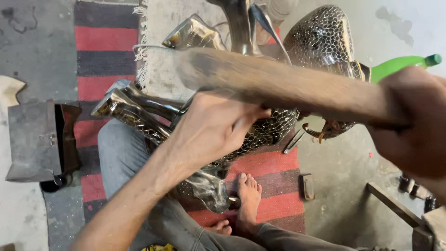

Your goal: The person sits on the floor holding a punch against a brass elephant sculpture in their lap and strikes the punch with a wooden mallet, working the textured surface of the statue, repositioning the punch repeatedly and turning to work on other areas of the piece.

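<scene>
Head view, looking down at a person seated on a striped rug [104, 51] on the concrete floor [37, 51]. Step in hand looks like hammering or shaping work on a metal animal figure [320, 42] that lies across the lap, over the rug's middle. Its scaly patterned body runs from the lap up toward the rug's far edge, and shiny legs [134, 114] stick out to the left.

Left hand [211, 128] comes in from the lower left, forearm stretched diagonally, fingers curled and pressed down on the figure's body near its middle, bracing it. Right hand [413, 125] sits at the right edge, closed in a fist around the end of a wooden handle [278, 83]. Handle is blurred, reaching left across the figure, so it seems mid-swing; its head is not clear enough to tell.

Next move, as a judgement, calls for a firm brace from the left hand, with its fingers out of the strike spot.

Bare foot [248, 195] rests on the rug by the figure's lower end. Green plastic bottle [399, 65] lies on the floor at upper right. Dark metal block [39, 139] stands at the rug's left edge.
</scene>
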The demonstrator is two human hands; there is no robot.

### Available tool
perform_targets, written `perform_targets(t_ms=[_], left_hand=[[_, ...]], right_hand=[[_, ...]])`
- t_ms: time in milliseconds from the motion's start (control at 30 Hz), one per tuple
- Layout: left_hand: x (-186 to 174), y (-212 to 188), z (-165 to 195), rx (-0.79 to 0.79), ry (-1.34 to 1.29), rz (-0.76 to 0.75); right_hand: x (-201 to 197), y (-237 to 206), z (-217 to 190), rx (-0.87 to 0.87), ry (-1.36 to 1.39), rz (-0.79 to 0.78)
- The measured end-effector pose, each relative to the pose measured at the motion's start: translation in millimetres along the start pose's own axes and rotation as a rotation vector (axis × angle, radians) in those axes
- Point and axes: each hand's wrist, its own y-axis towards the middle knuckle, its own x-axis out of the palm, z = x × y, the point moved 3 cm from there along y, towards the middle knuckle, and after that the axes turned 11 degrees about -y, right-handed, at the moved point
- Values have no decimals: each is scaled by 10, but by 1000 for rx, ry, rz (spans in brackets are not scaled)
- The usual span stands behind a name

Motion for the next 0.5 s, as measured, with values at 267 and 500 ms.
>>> perform_targets(t_ms=[267, 500], left_hand=[[-116, 194, 87, 196, -43, -166], [-134, 286, 150, 286, -106, -214]], right_hand=[[537, -809, 579, 697, 484, 176], [504, -996, 337, 393, 11, 181]])
